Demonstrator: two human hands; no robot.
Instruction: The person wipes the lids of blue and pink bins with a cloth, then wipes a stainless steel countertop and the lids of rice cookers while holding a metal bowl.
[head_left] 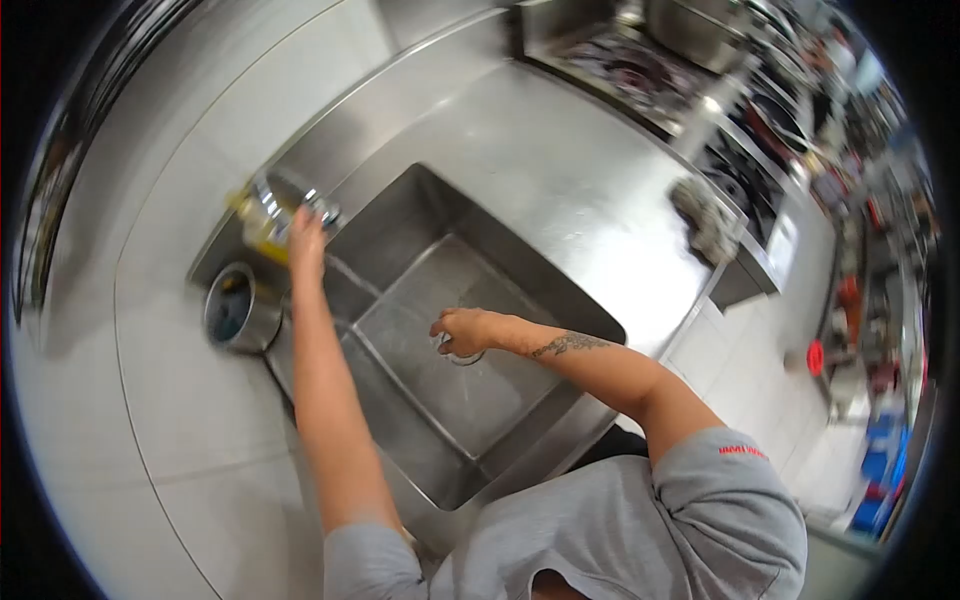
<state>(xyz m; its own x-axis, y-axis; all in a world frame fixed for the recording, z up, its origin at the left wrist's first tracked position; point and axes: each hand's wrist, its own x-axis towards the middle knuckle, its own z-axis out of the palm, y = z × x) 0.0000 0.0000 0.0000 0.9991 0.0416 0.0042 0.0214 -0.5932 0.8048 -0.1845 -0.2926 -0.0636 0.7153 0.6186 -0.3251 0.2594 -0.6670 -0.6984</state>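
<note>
My left hand (pixel 307 245) reaches to the back left corner of the sink (pixel 415 270), its fingers closed at a chrome faucet (pixel 328 212); blur hides the exact grip. Right behind that hand stands a clear bottle with yellow in it (pixel 262 222). Down inside the steel basin is my right hand (pixel 462 330), with its fingers curled downward. Beneath its palm shows part of a small round shiny rim (pixel 466 359), which the fingers mostly cover. Whether this is a loose piece or the drain, I cannot make out.
A steel pot (pixel 243 308) with dark contents stands left of the sink. A grey crumpled rag (pixel 703 220) lies at the right edge of the steel counter (pixel 540 150). Stove burners (pixel 635 75) and a large pot (pixel 697 30) are at the back right.
</note>
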